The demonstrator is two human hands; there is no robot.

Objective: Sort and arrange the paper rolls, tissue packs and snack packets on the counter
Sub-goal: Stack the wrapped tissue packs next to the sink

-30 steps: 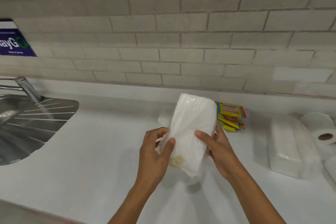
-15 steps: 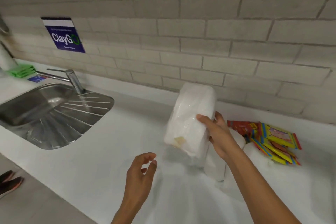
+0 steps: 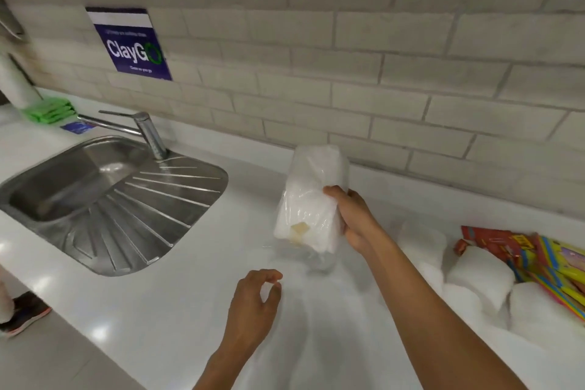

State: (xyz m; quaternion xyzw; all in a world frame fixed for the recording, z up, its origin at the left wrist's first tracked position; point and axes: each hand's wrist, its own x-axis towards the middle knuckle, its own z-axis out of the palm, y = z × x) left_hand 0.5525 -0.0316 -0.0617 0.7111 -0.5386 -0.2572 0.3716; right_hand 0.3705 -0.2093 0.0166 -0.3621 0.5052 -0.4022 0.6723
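Note:
My right hand (image 3: 353,217) grips a white tissue pack (image 3: 308,199) in clear plastic, held upright just above the white counter (image 3: 177,310) right of the sink. My left hand (image 3: 253,304) hovers over the counter below the pack, fingers loosely curled, holding nothing. White paper rolls (image 3: 481,275) lie in a cluster at the right. Yellow and red snack packets (image 3: 538,253) lie behind them at the right edge.
A steel sink (image 3: 95,187) with drainboard and tap (image 3: 148,133) fills the left. Green cloths (image 3: 50,111) and a hanging paper roll (image 3: 15,85) sit far left. A blue sign (image 3: 133,44) hangs on the brick wall. A person's shoe (image 3: 22,313) shows on the floor.
My left hand let go of the tissue pack and dropped toward the counter. My right hand carried the pack leftward toward the sink as the view swung left.

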